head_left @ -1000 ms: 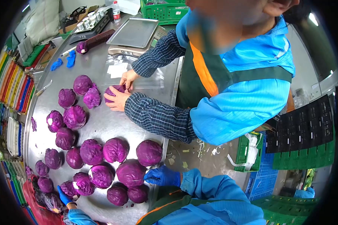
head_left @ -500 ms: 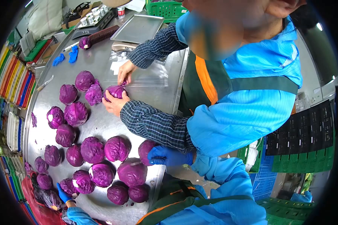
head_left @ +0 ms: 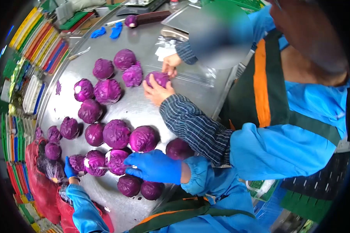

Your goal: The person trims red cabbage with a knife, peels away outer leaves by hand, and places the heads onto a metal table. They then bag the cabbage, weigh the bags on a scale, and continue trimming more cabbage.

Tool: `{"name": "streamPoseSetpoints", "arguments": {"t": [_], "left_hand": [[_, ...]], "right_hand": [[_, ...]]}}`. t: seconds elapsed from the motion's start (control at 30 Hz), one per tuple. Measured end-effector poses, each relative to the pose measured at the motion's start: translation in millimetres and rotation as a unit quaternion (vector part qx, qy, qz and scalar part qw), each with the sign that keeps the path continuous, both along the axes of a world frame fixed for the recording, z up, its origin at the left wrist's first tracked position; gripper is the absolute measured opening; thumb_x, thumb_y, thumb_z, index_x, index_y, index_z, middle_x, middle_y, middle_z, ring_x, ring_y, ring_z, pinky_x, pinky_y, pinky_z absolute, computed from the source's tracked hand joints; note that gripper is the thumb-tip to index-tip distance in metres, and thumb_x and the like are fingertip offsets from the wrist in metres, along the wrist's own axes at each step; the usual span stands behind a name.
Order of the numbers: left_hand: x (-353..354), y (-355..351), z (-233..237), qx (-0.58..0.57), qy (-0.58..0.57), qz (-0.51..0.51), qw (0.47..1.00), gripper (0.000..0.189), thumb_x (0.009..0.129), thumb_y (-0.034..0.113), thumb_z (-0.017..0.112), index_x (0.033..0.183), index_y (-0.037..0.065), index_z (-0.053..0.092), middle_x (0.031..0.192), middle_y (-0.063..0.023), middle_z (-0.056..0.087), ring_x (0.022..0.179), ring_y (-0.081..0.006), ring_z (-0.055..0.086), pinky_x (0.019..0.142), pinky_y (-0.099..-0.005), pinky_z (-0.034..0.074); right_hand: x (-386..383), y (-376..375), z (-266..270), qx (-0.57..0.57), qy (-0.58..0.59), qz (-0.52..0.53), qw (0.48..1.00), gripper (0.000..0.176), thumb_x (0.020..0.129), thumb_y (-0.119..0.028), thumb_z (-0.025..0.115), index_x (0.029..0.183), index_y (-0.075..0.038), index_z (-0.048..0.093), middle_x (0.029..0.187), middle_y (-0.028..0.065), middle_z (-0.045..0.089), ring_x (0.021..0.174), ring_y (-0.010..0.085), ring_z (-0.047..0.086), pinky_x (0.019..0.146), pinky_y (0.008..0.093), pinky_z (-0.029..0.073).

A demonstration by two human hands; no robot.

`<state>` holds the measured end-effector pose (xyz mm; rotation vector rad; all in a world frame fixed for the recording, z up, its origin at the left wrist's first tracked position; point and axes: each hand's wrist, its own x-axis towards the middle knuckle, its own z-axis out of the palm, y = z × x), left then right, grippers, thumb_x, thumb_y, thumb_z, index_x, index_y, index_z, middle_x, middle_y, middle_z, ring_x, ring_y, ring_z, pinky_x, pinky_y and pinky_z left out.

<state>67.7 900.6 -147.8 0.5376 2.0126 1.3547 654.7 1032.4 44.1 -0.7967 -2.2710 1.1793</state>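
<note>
The right hand [head_left: 153, 167] is closed on a thin knife [head_left: 112, 167], its handle hidden in the glove and its blade over the nearest cabbage [head_left: 116, 160]. The left hand [head_left: 70, 170] touches a small cabbage [head_left: 78, 162], but its grip cannot be told. Beyond the right hand, a co-worker's sleeve [head_left: 194, 126] hides part of a far cabbage [head_left: 178, 148] on the counter [head_left: 144, 108].
</note>
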Motion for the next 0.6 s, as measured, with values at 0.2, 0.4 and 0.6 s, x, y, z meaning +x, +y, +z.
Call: {"name": "streamPoseSetpoints", "arguments": {"t": [0.2,0.4,0.6], "left_hand": [[22.8,17.3,12.4,0.017,-0.181,0.005,0.983,0.052,0.091,0.045,0.059,0.109,-0.004,0.065,0.106,-0.0082,0.066,0.092,-0.0185,0.062,0.085,-0.0329,0.049],[34.6,22.7,17.3,0.03,-0.192,-0.052,0.979,0.048,0.091,0.046,0.059,0.107,0.0,0.065,0.101,-0.0069,0.066,0.09,-0.0175,0.063,0.083,-0.0336,0.05],[74.1,5.0,36.5,0.045,-0.304,-0.089,0.947,0.06,0.089,0.06,0.053,0.117,0.007,0.062,0.114,-0.0088,0.065,0.103,-0.0248,0.062,0.094,-0.039,0.047]], "right_hand": [[32.1,-22.7,-43.7,-0.022,0.088,-0.018,0.996,0.026,0.091,-0.033,0.055,0.089,-0.008,0.06,0.078,0.0159,0.062,0.066,0.0361,0.062,0.058,0.0466,0.049],[62.8,-64.3,-53.2,-0.15,0.022,-0.078,0.985,0.037,0.093,-0.038,0.056,0.099,-0.003,0.065,0.087,0.0197,0.066,0.078,0.038,0.064,0.069,0.0439,0.051],[91.5,-59.7,-25.6,-0.166,-0.003,-0.109,0.98,0.033,0.093,-0.033,0.058,0.104,-0.003,0.066,0.088,0.0207,0.066,0.08,0.0372,0.064,0.069,0.0414,0.051]]}}
